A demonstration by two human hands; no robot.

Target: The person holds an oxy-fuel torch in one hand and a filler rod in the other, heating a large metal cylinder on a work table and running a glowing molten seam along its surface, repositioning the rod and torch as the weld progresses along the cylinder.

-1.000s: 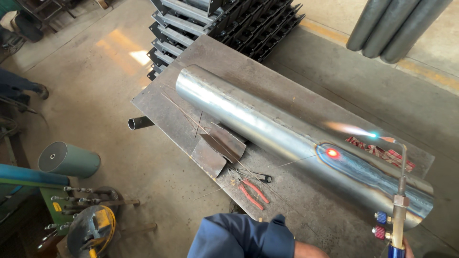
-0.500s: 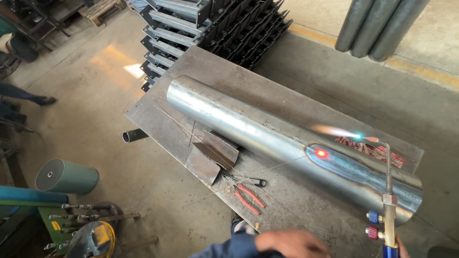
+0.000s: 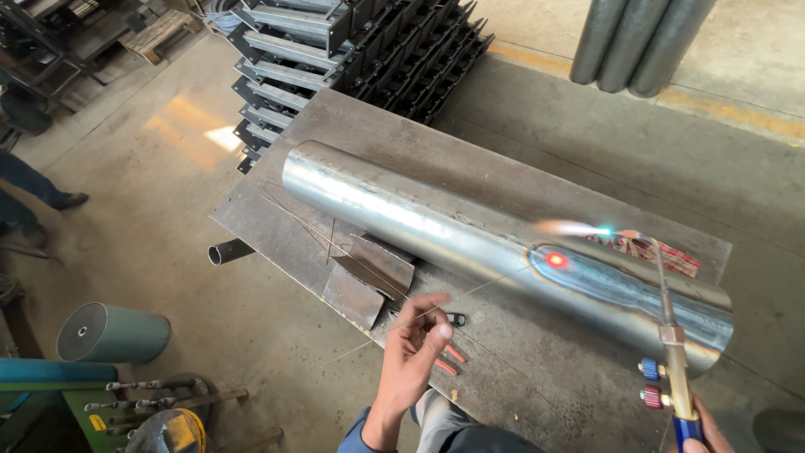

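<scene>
Steel pipe (image 3: pixel 470 239) lies on the desk (image 3: pixel 537 180); my left hand (image 3: pixel 412 348) fingers pinch filler wire (image 3: pixel 470 294) toward the glow, my right hand (image 3: pixel 704 432) grips the torch (image 3: pixel 671 335).

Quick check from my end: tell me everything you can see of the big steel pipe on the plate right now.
The pipe is a long, shiny grey metal cylinder lying on its side on the rusty steel plate, running from upper left to lower right. A dark, discoloured seam runs along its near end, ending in a small red-glowing spot. The torch flame points just above that spot. A thin filler wire from the left hand reaches toward it.
</scene>
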